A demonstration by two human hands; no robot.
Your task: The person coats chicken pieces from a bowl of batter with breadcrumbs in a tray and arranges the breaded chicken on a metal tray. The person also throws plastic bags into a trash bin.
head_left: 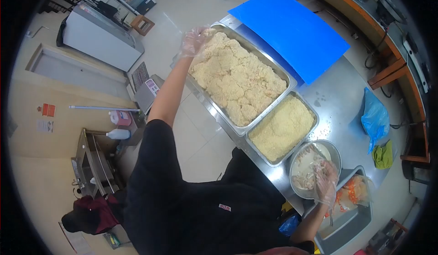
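Note:
A clear plastic glove covers my left hand (195,41), which rests at the far left corner of a long metal tray (269,111). Lumpy, crumb-coated pieces (237,72) fill this tray; my left fingertips touch them and are partly hidden. Beside it stands a smaller metal pan (315,123) of loose pale crumbs (284,127). My right hand (325,180), also gloved, is inside the rim of a round metal bowl (338,157). Its fingers are curled and smeared with batter. White liquid and pale strips of raw meat (303,181) lie in the bowl.
A grey tub (365,221) holding printed plastic bags (351,193) is beside the bowl. Across the steel table (335,100) lie a blue board (292,31), a blue plastic bag (375,116) and a green cloth (382,154). Another person (98,214) is at lower left.

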